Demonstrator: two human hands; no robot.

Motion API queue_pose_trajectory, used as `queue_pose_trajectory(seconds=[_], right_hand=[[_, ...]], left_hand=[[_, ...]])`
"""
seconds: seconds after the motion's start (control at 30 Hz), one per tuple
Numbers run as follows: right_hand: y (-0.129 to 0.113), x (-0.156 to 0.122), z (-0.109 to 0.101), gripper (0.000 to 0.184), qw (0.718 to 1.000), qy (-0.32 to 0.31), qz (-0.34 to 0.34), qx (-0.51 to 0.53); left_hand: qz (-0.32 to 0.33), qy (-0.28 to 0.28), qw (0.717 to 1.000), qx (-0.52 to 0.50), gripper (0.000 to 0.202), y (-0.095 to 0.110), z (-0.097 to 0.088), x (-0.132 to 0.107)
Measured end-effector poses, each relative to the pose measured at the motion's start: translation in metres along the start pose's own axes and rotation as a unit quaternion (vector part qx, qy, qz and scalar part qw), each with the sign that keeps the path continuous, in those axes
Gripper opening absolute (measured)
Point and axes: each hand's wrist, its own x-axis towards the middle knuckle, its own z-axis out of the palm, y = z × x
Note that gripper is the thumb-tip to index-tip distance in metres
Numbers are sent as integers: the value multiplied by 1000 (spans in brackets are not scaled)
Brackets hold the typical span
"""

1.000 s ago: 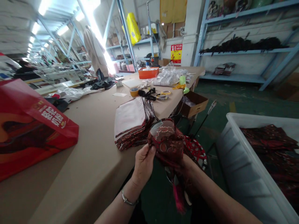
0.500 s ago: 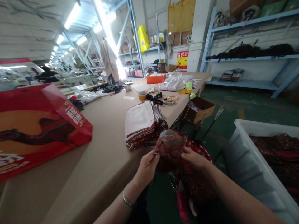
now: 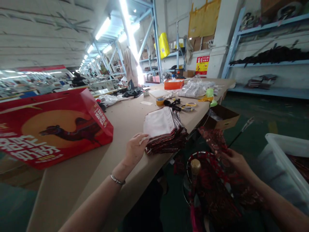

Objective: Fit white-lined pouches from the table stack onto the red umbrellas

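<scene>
From where I stand, a white-topped cloth stack (image 3: 159, 124) lies at the worker's twelve o'clock, near the table's (image 3: 125, 127) edge, presumably for easy reach — the left hand (image 3: 135, 149) pinching its near-left corner. Toward two o'clock, the right hand (image 3: 238, 162) grips a dark-red patterned cloth (image 3: 214, 141), seemingly to keep it clear of the stack.

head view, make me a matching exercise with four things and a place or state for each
1. left hand
2. right hand
3. red bag
4. orange box

A. beside clear plastic, farther along the table
B. at a corner of the white-topped stack
C. holding dark red patterned fabric
D. printed with a camel

Pairs: 1-B, 2-C, 3-D, 4-A
</scene>
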Motion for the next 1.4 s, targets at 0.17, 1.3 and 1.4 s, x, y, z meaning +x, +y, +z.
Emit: queue_pose_trajectory(seconds=[0.17, 1.3, 1.4], right_hand=[[112, -27, 37, 35, 985, -55, 52, -155], [-218, -78, 87, 24, 822, -137, -381, -401], [-165, -111, 94, 26, 869, -239, -308, -305]], left_hand=[[101, -101, 982, 125, 23, 1, 7, 13], [-273, 26, 891, -361, 13, 71, -24, -42], [-354, 57, 780, -513, 25, 91, -15, -75]])
